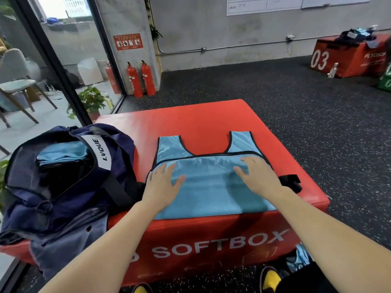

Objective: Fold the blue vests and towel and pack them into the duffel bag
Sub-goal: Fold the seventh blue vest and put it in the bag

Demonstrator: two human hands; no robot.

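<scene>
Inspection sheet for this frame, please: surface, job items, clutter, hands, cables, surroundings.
Surface: red soft box, top partly covered.
Job's things: blue vest lies flat on the box, bottom folded up; navy duffel bag sits open at the left with folded blue cloth inside.
Clutter: blue fabric on the floor by the feet.
Hands: left hand and right hand press flat on the vest, no grip.
Cables: nothing seen near the work.
Surroundings: fire extinguishers, second red box, potted plant.
</scene>
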